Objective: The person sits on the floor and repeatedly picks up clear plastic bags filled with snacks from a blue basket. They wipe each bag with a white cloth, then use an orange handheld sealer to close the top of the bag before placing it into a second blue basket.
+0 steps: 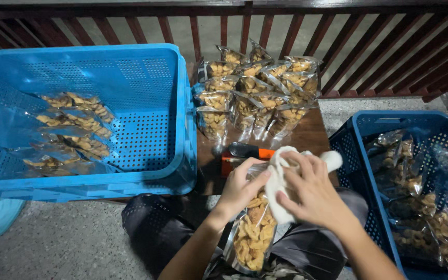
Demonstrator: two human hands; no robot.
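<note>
1. The left hand [240,187] has its fingers closed around the top of a clear snack pouch [252,233], which stands over the person's lap.
2. The right hand [312,192] presses a white cloth [281,179] against the pouch's top edge, fingers curled on the fabric.
3. Just behind the hands, an orange and black tool [247,154] lies on the wooden table [312,137].
4. Filled pouches [257,91] are piled further back.
5. A light blue crate [146,129] to the left and a darker blue crate [364,150] to the right each hold more pouches.
</note>
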